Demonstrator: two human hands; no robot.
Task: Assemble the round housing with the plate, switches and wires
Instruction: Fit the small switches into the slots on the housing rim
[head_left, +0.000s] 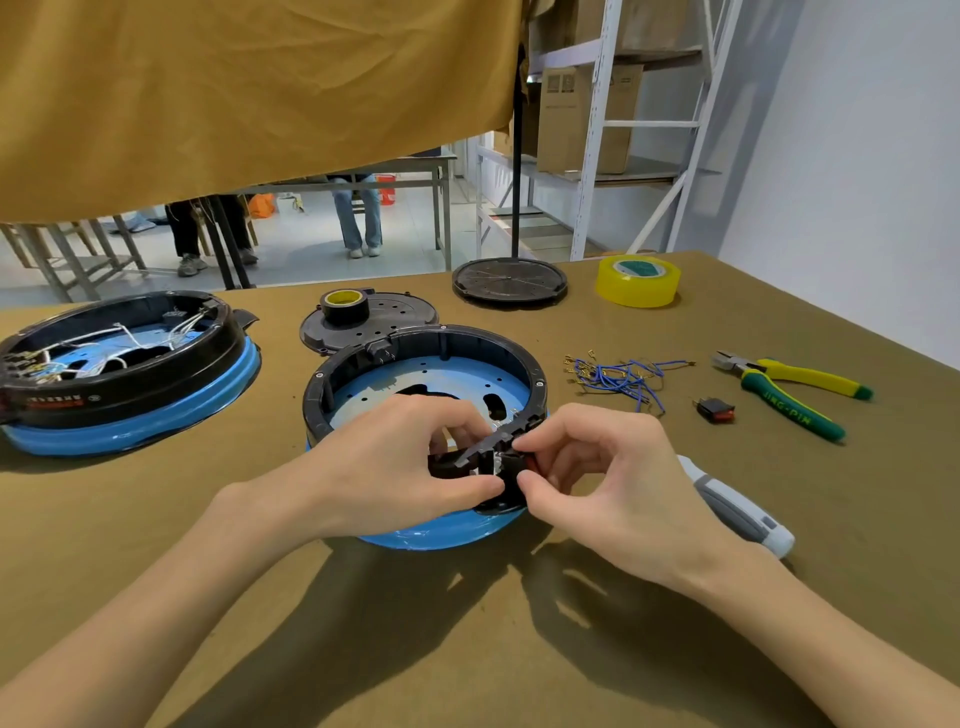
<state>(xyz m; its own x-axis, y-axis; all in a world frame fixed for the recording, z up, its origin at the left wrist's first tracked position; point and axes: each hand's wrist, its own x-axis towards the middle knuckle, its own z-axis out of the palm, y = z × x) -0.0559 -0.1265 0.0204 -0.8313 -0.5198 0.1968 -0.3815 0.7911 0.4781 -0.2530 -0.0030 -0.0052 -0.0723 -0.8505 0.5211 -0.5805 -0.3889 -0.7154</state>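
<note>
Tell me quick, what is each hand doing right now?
Left hand: gripping the near rim of the round housing.
Right hand: pinching a switch at that rim.

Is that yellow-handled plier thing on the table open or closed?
Slightly open. The pliers lie flat on the table, untouched, their two handles spread apart; how far the tips part is too small to tell.

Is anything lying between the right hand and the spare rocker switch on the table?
Nothing visible. The right hand pinches a switch at the housing rim; the spare switch lies on bare table, with the blue wires behind it.
</note>
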